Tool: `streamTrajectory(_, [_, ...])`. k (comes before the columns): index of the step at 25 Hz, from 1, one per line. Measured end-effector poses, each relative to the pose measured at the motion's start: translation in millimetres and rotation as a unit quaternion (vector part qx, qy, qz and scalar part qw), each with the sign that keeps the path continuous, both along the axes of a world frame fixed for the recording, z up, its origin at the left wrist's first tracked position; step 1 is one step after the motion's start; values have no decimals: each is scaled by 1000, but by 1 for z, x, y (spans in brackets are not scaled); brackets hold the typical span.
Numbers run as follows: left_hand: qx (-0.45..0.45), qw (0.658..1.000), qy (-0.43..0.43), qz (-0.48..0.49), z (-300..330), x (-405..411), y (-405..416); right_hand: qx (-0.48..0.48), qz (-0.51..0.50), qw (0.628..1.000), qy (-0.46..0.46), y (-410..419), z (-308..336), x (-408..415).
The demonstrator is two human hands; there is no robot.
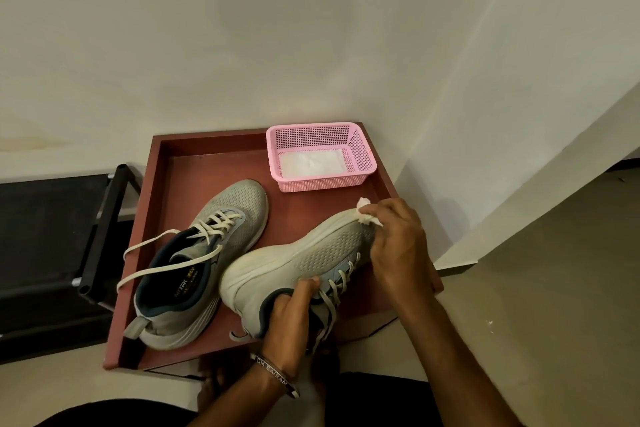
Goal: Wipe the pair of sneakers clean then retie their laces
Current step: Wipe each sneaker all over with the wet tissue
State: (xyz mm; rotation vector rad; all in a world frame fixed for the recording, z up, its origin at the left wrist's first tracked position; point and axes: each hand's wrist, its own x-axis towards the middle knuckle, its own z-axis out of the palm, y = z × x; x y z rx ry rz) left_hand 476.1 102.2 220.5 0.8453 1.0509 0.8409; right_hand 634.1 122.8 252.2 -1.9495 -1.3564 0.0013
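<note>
Two grey mesh sneakers lie on a red-brown tray [207,156]. The left sneaker [207,246] stands upright with its cream laces loose, one end hanging over the tray's left edge. The right sneaker [304,260] is tipped on its side, sole toward the left. My left hand [291,319] grips it at the collar, fingers inside the opening. My right hand [398,246] holds a small white wipe [367,211] against the toe of this sneaker.
A pink plastic basket [360,149] with white wipes inside sits at the tray's far right corner. A black frame [104,229] stands to the left. White walls rise behind and to the right, with a pale floor on the right.
</note>
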Motion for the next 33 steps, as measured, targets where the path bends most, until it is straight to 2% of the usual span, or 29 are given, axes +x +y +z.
streamTrajectory(3, [3,1000,16,-6,7,3,-6,-10,-67,997,29,1,1,19])
streamTrajectory(5, [-9,1000,20,-8,7,3,-7,-17,-86,996,9,2,2,11])
streamTrajectory(9, [-37,999,23,8,1,2,-4,-1,16,998,-63,3,1,-18])
streamTrajectory(11, [-34,999,21,21,2,3,-4,-1,13,999,-49,1,0,-10])
streamTrajectory(16, [-56,998,-3,27,0,4,-8,7,-111,993,35,0,0,7])
streamTrajectory(20, [-58,998,-12,24,-1,4,-5,12,6,1000,-10,-3,1,-16])
streamTrajectory(21, [-59,998,-14,25,-1,4,-5,15,8,1000,-8,-3,1,-12])
streamTrajectory(25, [-71,997,-23,23,0,4,-6,22,-105,992,63,-3,-1,11])
streamTrajectory(29, [-70,997,-27,34,0,5,-4,19,-14,999,39,-4,0,-6])
streamTrajectory(33, [-76,996,-27,30,3,4,-6,24,-104,990,88,-5,-3,19])
